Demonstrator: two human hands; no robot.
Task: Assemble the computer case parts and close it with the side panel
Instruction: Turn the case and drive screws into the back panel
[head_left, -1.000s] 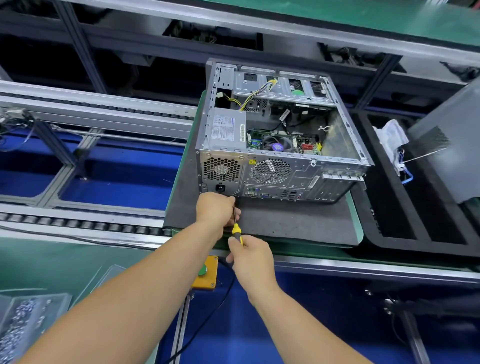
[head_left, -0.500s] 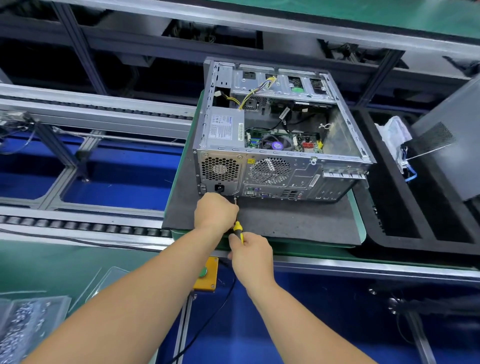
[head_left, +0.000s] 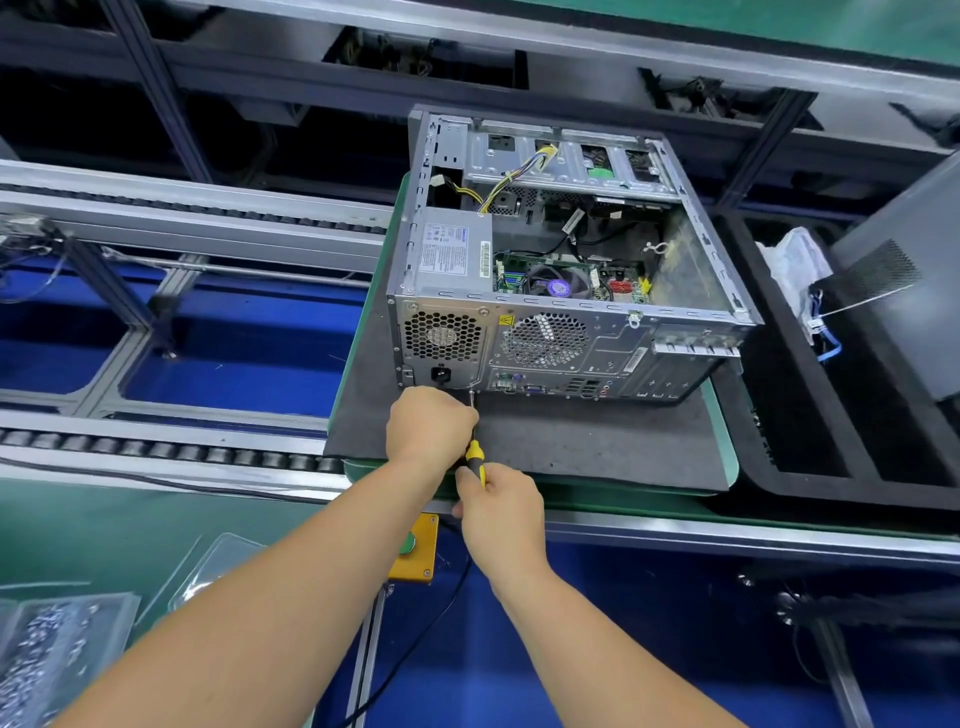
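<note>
Screw going into the back of the open computer case

Head view: the computer case (head_left: 561, 291) lies on a dark mat (head_left: 597, 441), open side up, no side panel fitted. The right hand (head_left: 501, 512) grips the yellow handle of the screwdriver (head_left: 475, 457); the left hand (head_left: 431, 426) curls round its shaft near the tip, at the lower rear edge below the power supply (head_left: 447, 338). Likely risk: a tilted tip could slip off the screw, if 1 is there.

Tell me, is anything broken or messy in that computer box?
Nothing looks broken. The computer case lies on its side with the top open, so loose yellow wires show inside. That fits a job not yet finished. The right hand holds a screwdriver at the case's back; the left hand steadies it.
</note>
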